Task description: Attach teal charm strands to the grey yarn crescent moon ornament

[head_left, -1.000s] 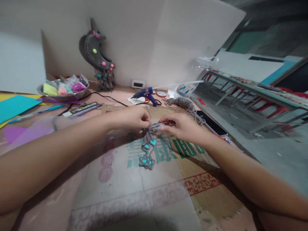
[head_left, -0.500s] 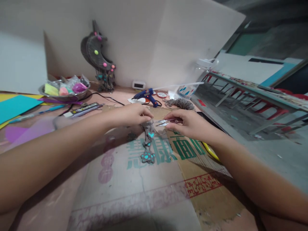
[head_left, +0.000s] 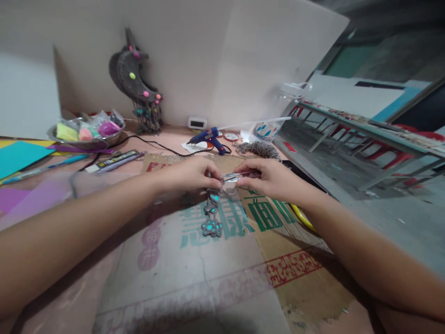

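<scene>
My left hand point(head_left: 194, 174) pinches the top of a grey string ornament point(head_left: 211, 217) with turquoise shapes, which hangs down to a flower piece resting on the flattened cardboard point(head_left: 215, 260). My right hand point(head_left: 269, 178) is closed on small metal thread snips point(head_left: 233, 176), their blades pointing left and meeting the cord right at my left fingertips. Both hands hover just above the cardboard, almost touching each other.
A blue glue gun point(head_left: 208, 137) and a coil of grey twine point(head_left: 259, 149) lie behind my hands. A metal bowl of coloured clay point(head_left: 85, 132), pens and coloured paper sheets point(head_left: 17, 155) sit at the left. A crescent-shaped hanging craft point(head_left: 134, 86) leans on the wall. A dark phone point(head_left: 302, 174) lies at the right edge.
The snips' blades, held a little apart from the cord half a second ago, have come back against it at my left fingertips. The ornament hangs slightly further left.
</scene>
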Motion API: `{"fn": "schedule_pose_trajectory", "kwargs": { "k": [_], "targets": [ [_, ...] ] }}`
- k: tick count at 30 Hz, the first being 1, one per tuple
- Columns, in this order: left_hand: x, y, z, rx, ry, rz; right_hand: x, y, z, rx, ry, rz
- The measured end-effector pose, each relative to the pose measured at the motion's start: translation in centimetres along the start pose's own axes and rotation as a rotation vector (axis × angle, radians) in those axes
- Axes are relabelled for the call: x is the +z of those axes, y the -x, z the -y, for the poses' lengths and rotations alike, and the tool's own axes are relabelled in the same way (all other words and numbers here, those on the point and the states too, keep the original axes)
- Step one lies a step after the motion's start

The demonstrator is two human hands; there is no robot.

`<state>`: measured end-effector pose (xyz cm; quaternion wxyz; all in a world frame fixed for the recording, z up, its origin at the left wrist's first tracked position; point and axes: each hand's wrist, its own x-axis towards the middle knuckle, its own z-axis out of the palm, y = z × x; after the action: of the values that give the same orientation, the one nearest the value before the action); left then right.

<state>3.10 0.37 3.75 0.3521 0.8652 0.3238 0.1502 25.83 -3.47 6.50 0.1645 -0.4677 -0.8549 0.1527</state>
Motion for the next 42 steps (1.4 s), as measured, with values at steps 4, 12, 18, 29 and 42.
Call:
{"fn": "schedule_pose_trajectory", "kwargs": {
  "k": [4, 12, 18, 29, 42],
  "targets": [
    [0.6, 0.1, -0.2, 0.042, 0.069, -0.019, -0.8, 0.0, 0.1, 0.008, -0.026, 0.083],
    [0.6, 0.1, 0.1, -0.070, 0.155, -0.106, -4.6, 0.4, -2.3, 0.084, 0.075, 0.211],
    [0.3, 0.2, 0.0, -0.117, 0.252, -0.063, -2.4, 0.4, -1.0, -0.001, 0.018, 0.040],
    [-1.0, 0.1, -0.2, 0.003, 0.086, -0.097, -0.6, -0.3, -1.5, 0.082, -0.069, 0.106],
    [-1.2, 0.3, -0.4, -0.002, 0.200, -0.077, 0.4, -0.6, -1.2, 0.148, -0.211, 0.136]
  ]
}}
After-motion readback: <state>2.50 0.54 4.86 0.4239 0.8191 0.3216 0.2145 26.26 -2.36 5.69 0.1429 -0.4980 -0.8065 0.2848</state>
